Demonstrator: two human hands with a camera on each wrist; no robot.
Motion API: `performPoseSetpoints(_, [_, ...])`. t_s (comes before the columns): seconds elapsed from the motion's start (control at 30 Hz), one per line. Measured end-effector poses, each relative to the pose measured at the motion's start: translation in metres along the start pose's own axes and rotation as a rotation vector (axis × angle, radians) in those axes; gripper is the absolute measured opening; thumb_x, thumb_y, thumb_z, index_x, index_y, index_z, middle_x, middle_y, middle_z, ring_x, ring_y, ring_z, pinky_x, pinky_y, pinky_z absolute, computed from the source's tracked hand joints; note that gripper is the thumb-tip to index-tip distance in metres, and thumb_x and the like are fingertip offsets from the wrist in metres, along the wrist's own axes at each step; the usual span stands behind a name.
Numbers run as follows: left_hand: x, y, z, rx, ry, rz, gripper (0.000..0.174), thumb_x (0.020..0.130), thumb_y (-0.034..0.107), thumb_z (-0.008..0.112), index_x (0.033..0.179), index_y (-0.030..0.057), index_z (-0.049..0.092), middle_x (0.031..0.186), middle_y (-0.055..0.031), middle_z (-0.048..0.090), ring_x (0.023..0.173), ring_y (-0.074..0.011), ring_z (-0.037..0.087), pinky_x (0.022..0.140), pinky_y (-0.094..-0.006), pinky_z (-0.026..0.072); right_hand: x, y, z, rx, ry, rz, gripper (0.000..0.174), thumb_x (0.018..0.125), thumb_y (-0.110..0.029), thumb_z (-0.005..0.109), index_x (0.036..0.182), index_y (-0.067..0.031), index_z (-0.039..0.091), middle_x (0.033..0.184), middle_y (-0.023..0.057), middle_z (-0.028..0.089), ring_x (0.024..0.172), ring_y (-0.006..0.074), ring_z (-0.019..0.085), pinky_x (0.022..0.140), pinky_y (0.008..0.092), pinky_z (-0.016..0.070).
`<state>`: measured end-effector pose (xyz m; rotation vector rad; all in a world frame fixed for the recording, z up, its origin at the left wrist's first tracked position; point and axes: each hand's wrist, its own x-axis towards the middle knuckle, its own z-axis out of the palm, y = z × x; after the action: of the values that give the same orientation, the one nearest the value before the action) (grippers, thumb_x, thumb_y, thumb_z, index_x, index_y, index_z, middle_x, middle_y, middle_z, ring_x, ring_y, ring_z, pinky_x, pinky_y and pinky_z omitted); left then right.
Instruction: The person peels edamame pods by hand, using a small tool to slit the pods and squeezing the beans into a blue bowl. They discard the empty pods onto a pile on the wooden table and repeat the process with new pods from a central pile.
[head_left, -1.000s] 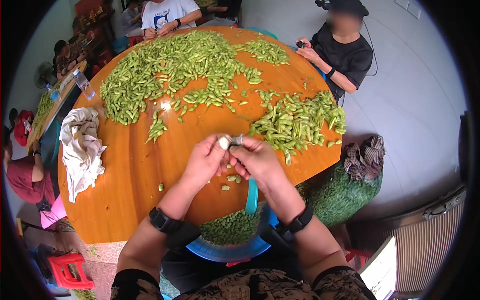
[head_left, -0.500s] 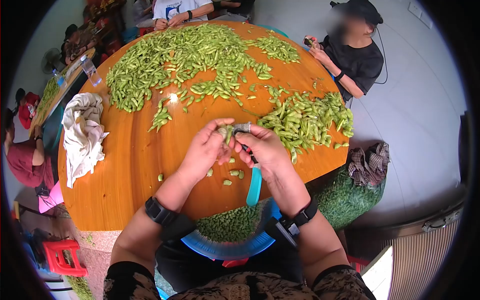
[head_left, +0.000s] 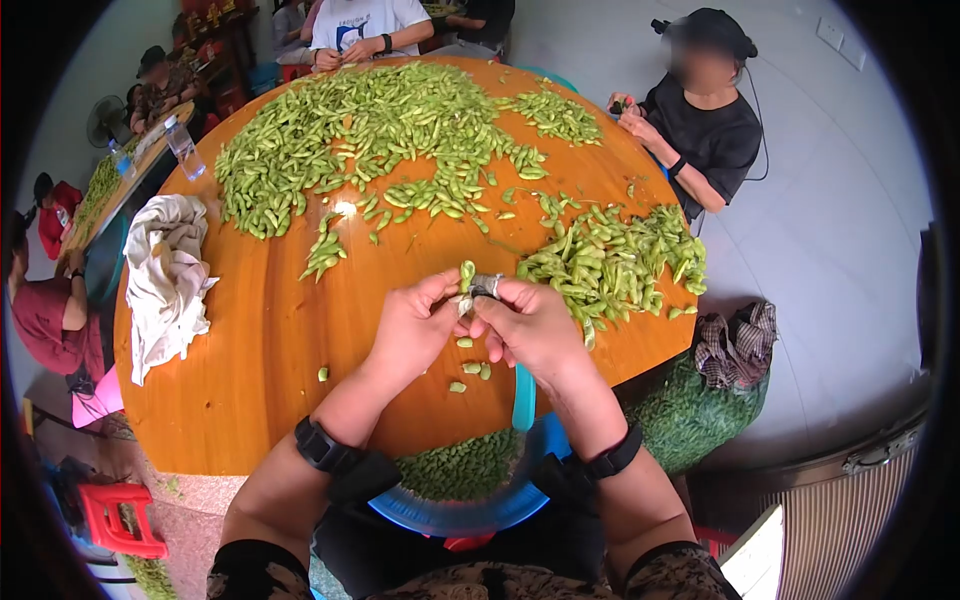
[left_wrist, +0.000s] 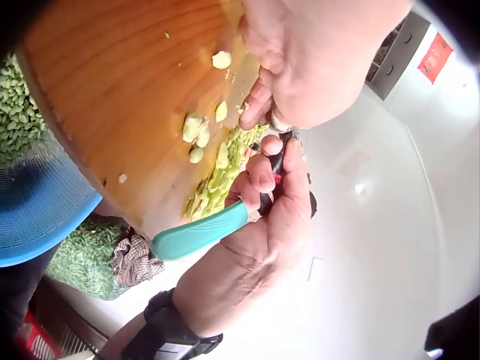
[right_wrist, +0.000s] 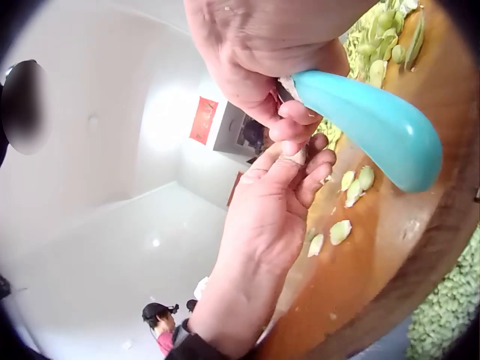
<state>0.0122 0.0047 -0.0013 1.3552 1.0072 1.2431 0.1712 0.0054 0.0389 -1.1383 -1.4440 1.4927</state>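
Note:
In the head view my left hand [head_left: 412,318] pinches a green pod [head_left: 467,275] at its fingertips, above the wooden table [head_left: 270,370]. Touching it from the right, my right hand [head_left: 535,325] has its fingers curled round a tool with a turquoise handle [head_left: 524,398]; wrapping shows on a digit near the pod. The left wrist view shows the turquoise handle [left_wrist: 201,231] sticking out below the right palm and a dark part between the fingers. What the left fingertips cover cannot be made out in the right wrist view. Several loose pieces [head_left: 471,369] lie below the hands.
A large pod heap [head_left: 380,120] covers the far side, a smaller heap [head_left: 610,260] the right. A blue basin [head_left: 455,512] of green beans is below the near edge. White cloth [head_left: 165,280] and a bottle [head_left: 183,148] stand left. A person [head_left: 705,130] sits at right.
The pod at the left fingertips now points upward above the fingers. Both hands stay close together, and the turquoise handle hangs slightly further right. The head view has shifted a little.

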Motion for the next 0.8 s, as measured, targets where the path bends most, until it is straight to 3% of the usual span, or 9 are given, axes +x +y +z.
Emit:
performPoseSetpoints(0.17, [-0.001,0.001,-0.001,-0.029,-0.031,-0.008,0.026,0.092,-0.003,0.051,0.116,-0.0003,0.059,0.096,-0.0034,0.067,0.078,-0.0078,0.063,0.071,-0.0227,0.0543,0.000,0.003,0.000,0.049,0.023,0.003,0.012,0.090,-0.007,0.055,0.086,-0.0024,0.065,0.063,-0.0007,0.055,0.043,0.0040,0.046,0.039,0.0198,0.0351])
performPoseSetpoints(0.33, [-0.002,0.001,-0.003,-0.048,-0.052,0.006,0.024,0.093,-0.002,0.049,0.115,-0.0011,0.059,0.094,-0.0029,0.066,0.076,-0.0077,0.062,0.069,-0.0226,0.0529,0.003,0.010,-0.004,0.162,-0.022,0.047,0.010,0.092,-0.009,0.056,0.087,-0.0043,0.062,0.065,-0.0020,0.056,0.045,0.0026,0.045,0.038,0.0183,0.0331])
performPoseSetpoints(0.4, [-0.004,0.000,-0.005,0.012,-0.071,-0.001,0.022,0.096,0.002,0.047,0.115,-0.0019,0.057,0.085,-0.0033,0.064,0.071,-0.0077,0.060,0.063,-0.0217,0.0509,0.006,0.013,-0.006,0.193,-0.034,0.061,0.009,0.092,-0.009,0.056,0.087,-0.0044,0.062,0.065,-0.0018,0.056,0.045,0.0027,0.045,0.038,0.0186,0.0324])
performPoseSetpoints(0.63, [-0.008,0.005,-0.009,-0.056,-0.032,-0.136,0.023,0.097,0.005,0.042,0.115,0.0003,0.056,0.085,-0.0027,0.062,0.062,-0.0075,0.056,0.054,-0.0216,0.0472,0.015,0.019,-0.018,0.354,-0.159,0.204,0.009,0.090,-0.013,0.059,0.090,-0.0047,0.063,0.066,0.0008,0.058,0.043,0.0064,0.046,0.036,0.0207,0.0312])
performPoseSetpoints(0.73, [-0.005,0.008,-0.013,-0.234,-0.047,-0.257,0.020,0.097,0.009,0.044,0.112,0.0017,0.056,0.086,-0.0036,0.062,0.060,-0.0075,0.055,0.050,-0.0205,0.0448,0.018,0.017,-0.022,0.399,-0.209,0.243,0.010,0.090,-0.015,0.060,0.090,-0.0047,0.063,0.066,0.0011,0.058,0.043,0.0069,0.047,0.036,0.0209,0.0320])
performPoseSetpoints(0.8, [-0.003,0.012,-0.013,-0.557,-0.023,-0.332,0.018,0.097,0.012,0.048,0.110,0.0028,0.055,0.083,-0.0033,0.061,0.058,-0.0078,0.054,0.049,-0.0199,0.0434,0.024,0.014,-0.023,0.416,-0.233,0.248,0.011,0.090,-0.016,0.061,0.090,-0.0048,0.063,0.065,0.0011,0.058,0.043,0.0070,0.047,0.036,0.0208,0.0324])
